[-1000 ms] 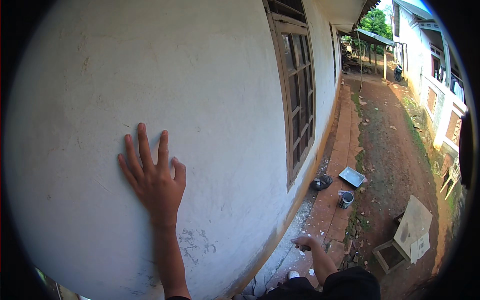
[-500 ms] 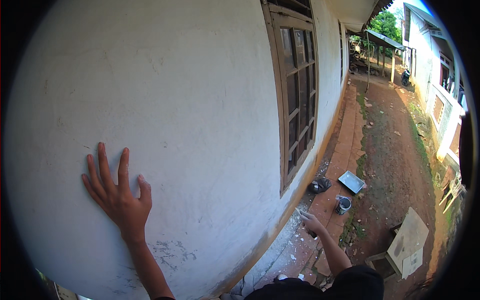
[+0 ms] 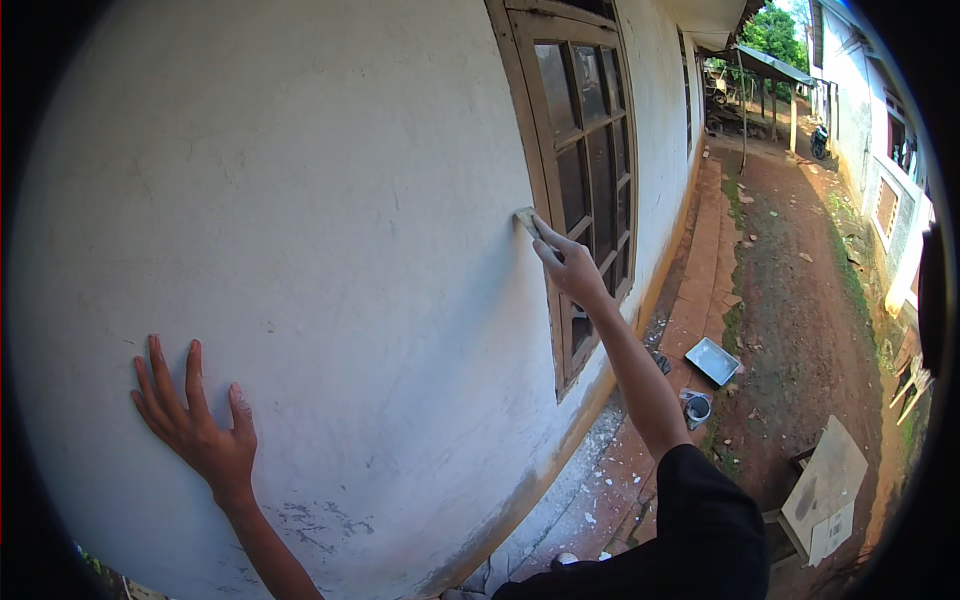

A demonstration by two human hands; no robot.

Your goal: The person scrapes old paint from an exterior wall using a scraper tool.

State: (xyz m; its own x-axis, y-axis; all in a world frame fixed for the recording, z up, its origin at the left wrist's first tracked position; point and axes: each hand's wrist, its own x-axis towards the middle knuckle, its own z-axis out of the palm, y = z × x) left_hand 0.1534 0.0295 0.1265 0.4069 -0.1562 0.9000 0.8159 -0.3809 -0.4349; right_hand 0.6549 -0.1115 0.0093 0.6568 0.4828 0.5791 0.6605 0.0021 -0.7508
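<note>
- Flat scraper-like tool (image 3: pixel 527 220) sits near the centre of the frame, its tip at the white wall (image 3: pixel 330 200), just beside the brown window frame (image 3: pixel 524 110).
- My right hand (image 3: pixel 580 272) is wrapped around it; whether the edge actually touches the wall, I cannot tell.
- My left hand (image 3: pixel 205 440), well apart at lower left, lies against the wall with fingers spread, holding nothing.
- I'd judge a low angle and light, even strokes best, directed away from the wood so it isn't nicked, my left palm bracing me.
</note>
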